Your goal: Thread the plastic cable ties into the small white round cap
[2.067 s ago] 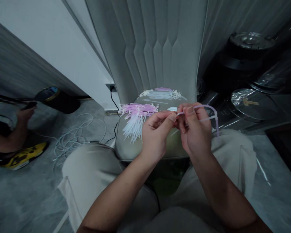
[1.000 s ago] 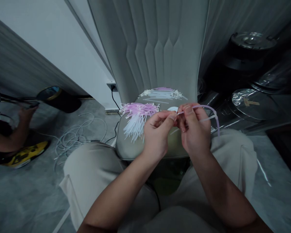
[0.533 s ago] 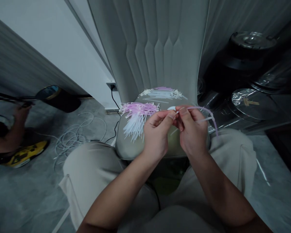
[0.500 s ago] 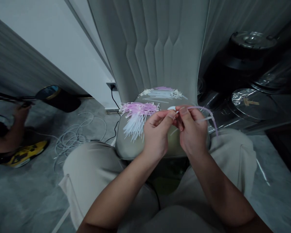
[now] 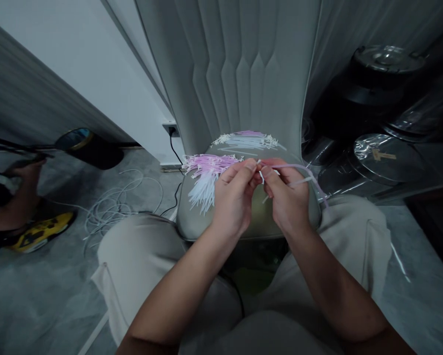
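Both hands (image 5: 260, 197) now closer together.

Chair seat (image 5: 199, 224): pink ties (image 5: 210, 163) left, white ties (image 5: 248, 141) far; near edge bare. Chair back (image 5: 239, 69) blocks beyond. Metal drums (image 5: 382, 162) crowd right. Cable coil (image 5: 118, 202) on floor, left.

A grey padded chair seat (image 5: 192, 222) carries the things. On its left part lies a fanned heap of pink plastic cable ties (image 5: 206, 162), with a bunch of white cable ties (image 5: 203, 190) just nearer, touching it. At the far edge, against the ribbed backrest (image 5: 239, 74), lies a mixed white and pink row of ties (image 5: 245, 140).
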`<state>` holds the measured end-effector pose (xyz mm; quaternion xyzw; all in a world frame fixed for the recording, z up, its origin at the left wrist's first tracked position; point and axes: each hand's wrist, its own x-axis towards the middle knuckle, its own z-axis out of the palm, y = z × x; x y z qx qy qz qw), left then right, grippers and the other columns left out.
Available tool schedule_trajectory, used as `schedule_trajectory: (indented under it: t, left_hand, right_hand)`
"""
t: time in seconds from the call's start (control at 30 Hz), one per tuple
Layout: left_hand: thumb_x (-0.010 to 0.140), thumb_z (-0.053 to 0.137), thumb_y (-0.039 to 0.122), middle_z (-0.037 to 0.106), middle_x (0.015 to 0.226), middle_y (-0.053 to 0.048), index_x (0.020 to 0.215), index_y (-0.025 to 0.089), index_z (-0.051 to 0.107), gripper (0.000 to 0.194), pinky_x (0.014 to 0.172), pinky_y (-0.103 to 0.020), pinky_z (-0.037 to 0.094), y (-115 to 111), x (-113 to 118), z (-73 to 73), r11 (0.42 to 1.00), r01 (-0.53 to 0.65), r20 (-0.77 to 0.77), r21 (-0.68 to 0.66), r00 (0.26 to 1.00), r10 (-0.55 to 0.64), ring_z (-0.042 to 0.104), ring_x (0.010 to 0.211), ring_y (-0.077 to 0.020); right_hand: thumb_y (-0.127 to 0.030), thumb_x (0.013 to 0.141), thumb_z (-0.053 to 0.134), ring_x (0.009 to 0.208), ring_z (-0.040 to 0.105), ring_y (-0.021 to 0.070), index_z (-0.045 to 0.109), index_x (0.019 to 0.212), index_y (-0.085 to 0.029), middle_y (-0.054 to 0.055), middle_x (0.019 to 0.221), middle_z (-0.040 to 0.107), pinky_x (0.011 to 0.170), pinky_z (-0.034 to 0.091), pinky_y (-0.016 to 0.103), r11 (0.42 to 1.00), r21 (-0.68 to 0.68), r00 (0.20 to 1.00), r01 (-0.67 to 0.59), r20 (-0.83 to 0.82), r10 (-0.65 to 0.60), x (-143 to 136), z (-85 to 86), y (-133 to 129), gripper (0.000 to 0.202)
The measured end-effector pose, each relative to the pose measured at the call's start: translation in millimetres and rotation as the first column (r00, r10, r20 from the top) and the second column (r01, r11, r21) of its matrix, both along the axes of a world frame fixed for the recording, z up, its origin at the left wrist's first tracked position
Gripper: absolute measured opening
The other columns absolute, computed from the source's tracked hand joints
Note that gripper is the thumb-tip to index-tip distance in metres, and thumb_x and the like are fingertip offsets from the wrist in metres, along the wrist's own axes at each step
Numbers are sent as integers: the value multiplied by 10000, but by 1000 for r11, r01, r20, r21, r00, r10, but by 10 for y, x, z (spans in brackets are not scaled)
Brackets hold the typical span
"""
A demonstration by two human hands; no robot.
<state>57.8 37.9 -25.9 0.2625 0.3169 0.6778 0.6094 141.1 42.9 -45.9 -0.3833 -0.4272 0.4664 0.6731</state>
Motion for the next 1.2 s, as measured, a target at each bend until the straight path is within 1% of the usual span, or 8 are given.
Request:
schedule_trajectory:
  t: [0.07,0.17,0.3,0.4,0.57,0.73,0.93,1.2]
  left_hand:
    - [750,717,226,648,728,9,734,155,681,81,654,-183,477,4,-4,-5,1000,11,3,-9,1000,-11,567,646,-52]
    - [740,727,242,656,731,7,740,158,687,93,655,-190,473,0,0,-27,999,19,-30,-29,999,-20,564,638,-54]
    - [706,759,250,673,727,6,731,164,696,110,653,-205,474,-11,10,-50,1000,-9,-118,-10,993,8,568,623,-63]
    - [712,760,268,683,730,3,720,170,699,115,658,-220,480,-10,10,-56,999,-32,-182,11,983,33,568,615,-69]
    - [740,729,235,688,727,2,729,180,708,60,683,-236,494,4,-1,-81,993,-80,-260,85,961,99,582,637,-80]
    - [746,727,212,689,727,6,733,179,714,38,677,-215,494,9,-6,-95,991,-79,-258,111,960,105,589,646,-71]
    - [735,747,240,687,720,1,720,174,708,78,671,-217,498,10,-11,-95,990,-88,-264,108,958,114,592,640,-74]
    - [748,748,224,687,725,4,732,172,717,63,671,-202,505,11,-28,-111,987,-68,-274,147,956,107,602,654,-74]
  right_hand:
    - [-318,786,694,506,417,52,721,854,-218,-22,750,623,488,395,204,1000,1,1000,9,-6,-9,-3,0,1,124]
    - [-338,778,693,505,432,53,702,818,-206,-24,719,615,487,403,204,998,-4,998,67,-19,-67,9,11,7,138]
    - [-347,780,690,439,373,41,669,810,-188,-56,582,532,401,301,186,995,-37,995,91,-24,-92,45,35,11,163]
    - [-349,791,685,417,354,32,657,800,-181,-52,602,556,371,245,187,995,-25,996,94,1,-94,67,40,9,171]
    - [-314,811,676,533,504,61,672,798,-200,-8,776,667,460,389,198,988,73,989,139,48,-143,75,25,6,114]
    - [-244,829,661,687,612,92,679,809,-219,-10,831,675,600,505,224,985,133,989,110,80,-122,87,43,-17,36]
    - [-203,834,637,687,623,103,682,816,-207,-4,823,665,612,536,242,985,133,972,111,192,-136,107,109,-58,49]
    - [-157,816,621,714,656,121,689,813,-195,2,800,682,617,557,247,974,178,950,140,252,-183,114,123,-51,78]
